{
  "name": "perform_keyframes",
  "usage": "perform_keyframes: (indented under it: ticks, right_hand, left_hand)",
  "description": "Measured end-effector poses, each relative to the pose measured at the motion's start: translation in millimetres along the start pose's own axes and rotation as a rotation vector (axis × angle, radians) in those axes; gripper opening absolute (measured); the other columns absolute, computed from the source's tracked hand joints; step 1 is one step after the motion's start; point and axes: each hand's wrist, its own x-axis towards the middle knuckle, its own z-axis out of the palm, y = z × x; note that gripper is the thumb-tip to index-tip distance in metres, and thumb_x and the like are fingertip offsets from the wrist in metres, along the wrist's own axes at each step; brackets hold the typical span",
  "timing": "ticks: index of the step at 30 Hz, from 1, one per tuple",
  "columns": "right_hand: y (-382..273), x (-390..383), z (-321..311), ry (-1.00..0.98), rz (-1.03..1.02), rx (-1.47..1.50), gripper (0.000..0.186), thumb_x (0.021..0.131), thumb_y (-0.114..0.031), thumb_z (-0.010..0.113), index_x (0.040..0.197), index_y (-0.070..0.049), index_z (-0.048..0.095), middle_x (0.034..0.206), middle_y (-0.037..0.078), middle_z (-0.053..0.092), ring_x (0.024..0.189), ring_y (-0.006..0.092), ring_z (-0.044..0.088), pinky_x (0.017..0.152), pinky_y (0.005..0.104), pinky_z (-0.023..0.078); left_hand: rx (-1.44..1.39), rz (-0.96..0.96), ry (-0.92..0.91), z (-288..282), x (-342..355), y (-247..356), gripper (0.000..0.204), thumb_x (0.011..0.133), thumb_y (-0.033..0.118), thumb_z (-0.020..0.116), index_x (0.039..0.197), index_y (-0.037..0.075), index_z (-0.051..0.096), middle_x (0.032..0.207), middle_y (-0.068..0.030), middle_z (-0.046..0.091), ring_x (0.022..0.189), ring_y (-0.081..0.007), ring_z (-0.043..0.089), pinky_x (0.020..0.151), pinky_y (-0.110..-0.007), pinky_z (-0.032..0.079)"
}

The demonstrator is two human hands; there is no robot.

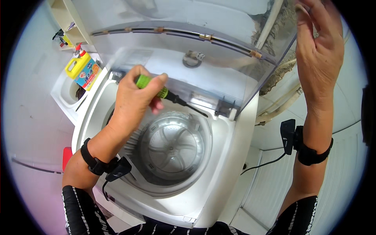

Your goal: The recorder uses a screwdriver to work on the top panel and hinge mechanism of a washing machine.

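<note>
In my left hand [133, 96] is a screwdriver [162, 93] with a green and black handle. Its dark shaft points right and down, the tip close to the back rim near the lid's right hinge. Under it lies the open tub of a top-loading washing machine [219, 156], its ribbed metal drum [172, 147] bare inside. A see-through folding lid [239, 72] stands raised behind the tub. At the upper right, my right hand [321, 51] is lifted with bent fingers against the lid's edge; the fingertips are partly cut off by the picture's rim.
A yellow jug [83, 70] with a red pump stands on a white basin [62, 92] at left, below a shelf [64, 19]. Something red [67, 156] shows beside the machine. Behind the lid at right, a pipe [270, 23] runs along broken wall.
</note>
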Motion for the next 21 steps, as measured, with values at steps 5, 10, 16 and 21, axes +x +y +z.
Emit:
perform_keyframes:
  ticks: [5,10,16,21]
  right_hand:
    - [-21.7,-3.8,-3.3,-0.054,0.149,-0.01,0.041,0.076,0.015,0.039,0.102,-0.008,0.06,0.141,0.014,0.033,0.134,0.0294,0.029,0.095,0.0338,0.045]
    - [-38.7,-24.8,-6.4,-0.067,0.35,-0.084,0.062,0.075,0.012,0.041,0.129,-0.018,0.043,0.148,0.012,0.019,0.137,0.0318,0.022,0.112,0.0378,0.021]
    - [-55.1,-60.1,-17.0,-0.243,0.411,0.002,0.056,0.081,0.002,0.053,0.134,-0.01,0.041,0.148,0.015,0.021,0.13,0.0304,0.035,0.092,0.0349,0.045]
    - [-74.1,-92.3,-29.1,-0.435,0.469,0.018,0.053,0.077,0.007,0.052,0.127,-0.008,0.051,0.147,0.019,0.023,0.13,0.0334,0.035,0.089,0.0339,0.046]
  left_hand:
    - [-0.03,-0.042,0.059,-4.8,-2.5,-7.7,0.028,0.081,0.023,0.067,0.08,0.008,0.043,0.073,-0.0074,0.06,0.043,-0.0103,0.05,0.035,-0.021,0.036]
    - [-0.1,-0.035,0.025,1.2,-3.5,-8.9,0.024,0.082,0.021,0.066,0.083,0.01,0.045,0.078,-0.0092,0.063,0.042,-0.0077,0.046,0.036,-0.019,0.032]
    - [-0.164,-0.051,-0.072,10.4,-3.4,-2.8,0.016,0.084,0.018,0.064,0.089,0.011,0.051,0.081,-0.0078,0.064,0.044,-0.0058,0.047,0.038,-0.017,0.033]
    - [-0.18,-0.11,-0.209,17.7,-5.0,1.5,0.017,0.085,0.018,0.065,0.094,0.008,0.054,0.081,-0.0058,0.061,0.048,-0.0077,0.052,0.04,-0.018,0.039]
